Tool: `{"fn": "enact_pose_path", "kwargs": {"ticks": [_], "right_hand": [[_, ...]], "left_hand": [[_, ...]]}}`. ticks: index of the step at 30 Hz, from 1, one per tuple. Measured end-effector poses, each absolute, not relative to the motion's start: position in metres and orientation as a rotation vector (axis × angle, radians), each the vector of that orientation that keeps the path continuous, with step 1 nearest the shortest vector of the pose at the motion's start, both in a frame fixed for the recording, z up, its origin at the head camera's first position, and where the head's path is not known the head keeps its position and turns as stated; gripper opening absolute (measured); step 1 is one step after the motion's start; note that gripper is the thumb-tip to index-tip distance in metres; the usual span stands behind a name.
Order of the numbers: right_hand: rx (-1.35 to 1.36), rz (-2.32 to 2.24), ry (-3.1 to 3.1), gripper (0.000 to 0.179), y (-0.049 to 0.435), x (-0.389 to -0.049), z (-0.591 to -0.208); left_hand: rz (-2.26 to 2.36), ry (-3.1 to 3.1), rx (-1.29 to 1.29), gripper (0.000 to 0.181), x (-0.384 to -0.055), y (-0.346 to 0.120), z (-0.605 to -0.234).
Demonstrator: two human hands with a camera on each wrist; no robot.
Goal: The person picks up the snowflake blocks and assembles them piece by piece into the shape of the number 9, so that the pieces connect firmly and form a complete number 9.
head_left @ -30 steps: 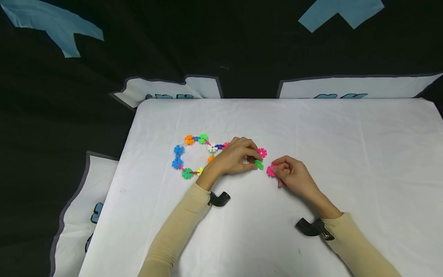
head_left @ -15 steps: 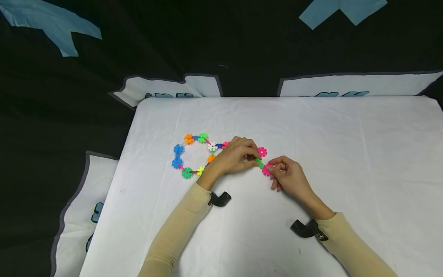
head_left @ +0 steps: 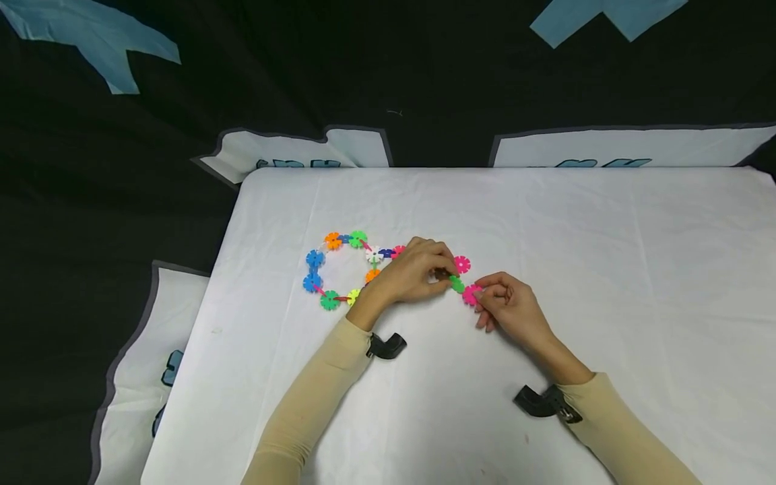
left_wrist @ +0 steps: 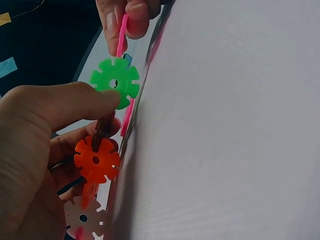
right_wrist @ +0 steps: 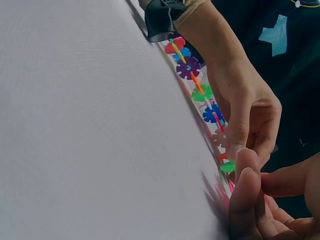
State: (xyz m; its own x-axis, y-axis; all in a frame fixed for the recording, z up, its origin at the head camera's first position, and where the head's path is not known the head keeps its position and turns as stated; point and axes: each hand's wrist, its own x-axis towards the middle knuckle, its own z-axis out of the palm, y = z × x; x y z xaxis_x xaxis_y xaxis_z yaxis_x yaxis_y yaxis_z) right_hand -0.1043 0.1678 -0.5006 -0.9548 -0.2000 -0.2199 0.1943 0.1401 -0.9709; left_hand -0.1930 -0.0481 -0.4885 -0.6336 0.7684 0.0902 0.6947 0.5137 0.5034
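My left hand pinches a green notched snowflake disc between thumb and fingers, just right of the chain's middle. Below that disc in the left wrist view, an orange disc and a pale disc hang linked along the same chain. My right hand grips a pink notched disc by its right side. Seen edge-on in the left wrist view, this pink disc stands at the green disc's upper rim. Part of the chain is hidden under my left hand.
Left of the hands, joined discs form a loop on the white-covered table, with a blue disc at its left side. Another pink disc lies just beyond my left fingertips. A dark curtain hangs behind the table.
My right hand has moved slightly left, bringing the pink disc from a small gap away right up to the green disc's edge. My left hand keeps its hold in nearly the same place.
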Motion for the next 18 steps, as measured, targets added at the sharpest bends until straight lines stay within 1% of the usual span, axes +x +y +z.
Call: {"fn": "enact_pose_path", "kwargs": {"ticks": [6,18], "right_hand": [[0.007,-1.935,2.09,0.028,0.1674,-0.1044,-0.502],[0.001,-1.98,2.099,0.026,0.1683,-0.1035,-0.502]], "left_hand": [[0.793,2.596,1.27,0.008,-0.1943,-0.0469,-0.4882],[0.84,2.602,1.261,0.011,-0.1939,-0.0477,-0.4876]]}}
